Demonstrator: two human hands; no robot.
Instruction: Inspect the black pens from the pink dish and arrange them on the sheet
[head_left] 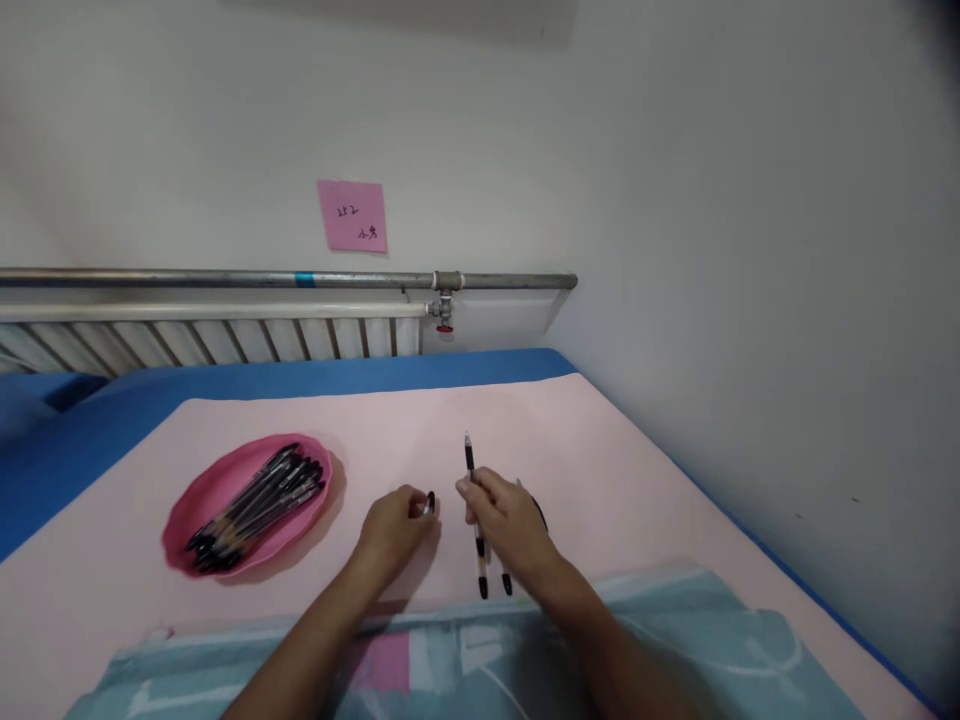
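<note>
My right hand is closed around a black-and-clear pen whose tip points away from me. Two more pens lie on the pink sheet under that hand, their black ends toward me. My left hand is curled shut, pinching a small black pen cap between fingertips, just left of the pen. A pink oval tray full of several black pens sits to the left of my left hand.
The pink sheet covers a blue mattress. A light teal patterned blanket lies across the near edge. A radiator, a metal pipe and a pink sticky note are on the back wall. A white wall runs along the right.
</note>
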